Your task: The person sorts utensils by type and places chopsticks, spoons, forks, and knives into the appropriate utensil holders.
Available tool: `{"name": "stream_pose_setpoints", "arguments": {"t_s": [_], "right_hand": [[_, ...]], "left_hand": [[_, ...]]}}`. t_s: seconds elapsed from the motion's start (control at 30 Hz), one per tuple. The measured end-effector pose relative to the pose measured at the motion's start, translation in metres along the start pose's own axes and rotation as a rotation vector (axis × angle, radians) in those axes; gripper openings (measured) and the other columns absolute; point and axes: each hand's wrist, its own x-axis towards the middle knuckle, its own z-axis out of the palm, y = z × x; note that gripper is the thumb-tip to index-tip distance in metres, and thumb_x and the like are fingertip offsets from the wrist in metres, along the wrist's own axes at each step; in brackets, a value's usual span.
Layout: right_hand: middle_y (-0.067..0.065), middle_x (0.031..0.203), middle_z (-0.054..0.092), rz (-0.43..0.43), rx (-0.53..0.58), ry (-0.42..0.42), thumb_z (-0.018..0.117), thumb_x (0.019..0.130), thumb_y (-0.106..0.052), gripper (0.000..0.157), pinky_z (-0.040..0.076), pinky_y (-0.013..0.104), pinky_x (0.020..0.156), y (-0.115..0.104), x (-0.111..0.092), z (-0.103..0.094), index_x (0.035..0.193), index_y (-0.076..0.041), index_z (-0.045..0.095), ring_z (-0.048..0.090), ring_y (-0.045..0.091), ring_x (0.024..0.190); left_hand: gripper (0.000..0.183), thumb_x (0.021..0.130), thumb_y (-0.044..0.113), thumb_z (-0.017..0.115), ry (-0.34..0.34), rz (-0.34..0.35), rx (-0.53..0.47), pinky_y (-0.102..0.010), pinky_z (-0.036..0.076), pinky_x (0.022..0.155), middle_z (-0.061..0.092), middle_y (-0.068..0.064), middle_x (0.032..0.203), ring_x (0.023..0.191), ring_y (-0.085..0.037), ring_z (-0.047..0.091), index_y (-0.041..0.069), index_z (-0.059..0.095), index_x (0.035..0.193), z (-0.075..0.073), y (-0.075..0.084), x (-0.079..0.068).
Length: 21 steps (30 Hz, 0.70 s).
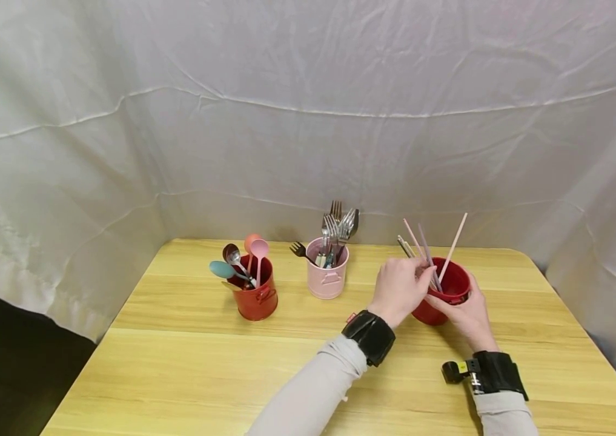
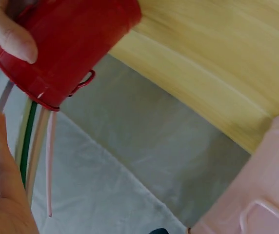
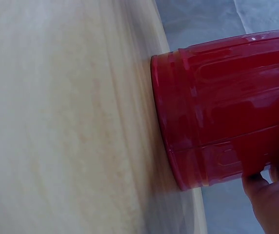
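A red bucket (image 1: 430,312) stands at the right of the table with several chopsticks (image 1: 453,245) leaning out of it, pink, purple, beige and green. My right hand (image 1: 468,312) grips this bucket round its near right side, thumb along the rim. In the right wrist view the bucket's red wall (image 3: 237,107) shows large, with its base at the tabletop. My left hand (image 1: 399,287) is at the rim's left side, finger and thumb pinching a purple chopstick (image 1: 426,245). In the left wrist view its fingers partly hide that stick, beside the green chopstick (image 2: 28,141).
Left of my hands stands a pink bucket (image 1: 325,283) holding several forks and other metal cutlery (image 1: 335,227). Farther left, a second red bucket (image 1: 257,306) holds several spoons (image 1: 258,248). A pale curtain (image 1: 308,151) hangs behind the wooden table (image 1: 188,363).
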Motion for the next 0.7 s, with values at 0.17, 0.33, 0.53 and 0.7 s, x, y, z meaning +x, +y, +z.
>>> {"name": "stream_pose_setpoints", "arguments": {"t_s": [0.17,0.33,0.53,0.7], "right_hand": [[0.017,0.149,0.047,0.0,0.01,0.01,0.084,0.082,-0.018,0.091,0.038,0.006,0.089,-0.001,-0.002,0.002,0.155,-0.009,0.03,0.044,0.012,0.122],[0.018,0.148,0.047,-0.001,0.023,0.018,0.084,0.082,-0.018,0.09,0.038,0.007,0.09,-0.002,-0.003,0.003,0.155,-0.008,0.031,0.045,0.016,0.123],[0.016,0.149,0.048,0.013,-0.01,0.012,0.085,0.081,-0.02,0.093,0.038,0.007,0.089,-0.003,-0.002,0.001,0.156,-0.01,0.03,0.045,0.016,0.124],[0.016,0.151,0.046,0.004,-0.026,-0.012,0.085,0.081,-0.021,0.095,0.038,0.009,0.089,-0.003,-0.001,-0.001,0.157,-0.011,0.028,0.044,0.024,0.127]], "left_hand": [[0.023,0.099,0.034,0.063,-0.102,-0.026,0.103,-0.012,0.028,0.052,0.066,0.013,0.065,0.06,-0.001,0.049,0.026,0.081,0.087,0.002,-0.008,-0.003],[0.022,0.098,0.035,0.064,-0.148,-0.03,0.12,-0.013,0.031,0.052,0.067,0.013,0.068,0.063,-0.001,0.052,0.025,0.079,0.086,0.004,-0.02,-0.009],[0.018,0.099,0.033,0.063,-0.22,-0.081,0.086,-0.011,0.041,0.06,0.077,0.011,0.088,0.075,-0.001,0.065,0.023,0.078,0.098,0.005,-0.035,-0.019],[0.018,0.099,0.029,0.062,-0.274,-0.079,0.056,-0.015,0.049,0.069,0.078,0.008,0.097,0.085,-0.005,0.07,0.019,0.077,0.104,0.003,-0.048,-0.029]]}}
